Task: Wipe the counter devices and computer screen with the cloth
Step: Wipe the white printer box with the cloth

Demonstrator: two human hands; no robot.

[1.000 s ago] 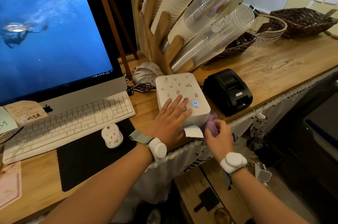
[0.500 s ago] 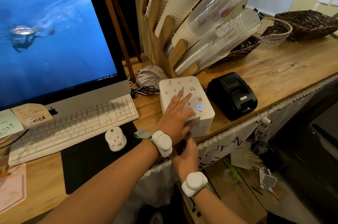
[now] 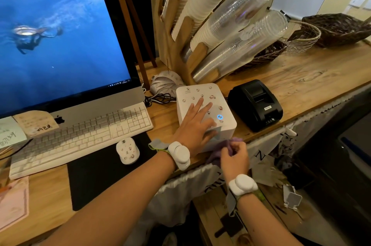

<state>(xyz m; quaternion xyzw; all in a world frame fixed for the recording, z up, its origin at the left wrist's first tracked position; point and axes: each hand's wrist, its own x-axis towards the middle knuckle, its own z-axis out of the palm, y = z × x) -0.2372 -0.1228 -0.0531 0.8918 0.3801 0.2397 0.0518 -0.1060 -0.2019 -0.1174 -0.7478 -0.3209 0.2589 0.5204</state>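
Purple cloth (image 3: pixel 217 150) is bunched in the closed right hand (image 3: pixel 234 158) against the white device's (image 3: pixel 202 93) near face at the worktop (image 3: pixel 301 77) edge; left hand (image 3: pixel 197 127) (fingers spread) presses flat on top, steadying it.

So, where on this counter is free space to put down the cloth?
Bare wood lies right of the black printer, before the wicker baskets. The black mat below the mouse is free. It is crowded between keyboard, white box and cup rack.
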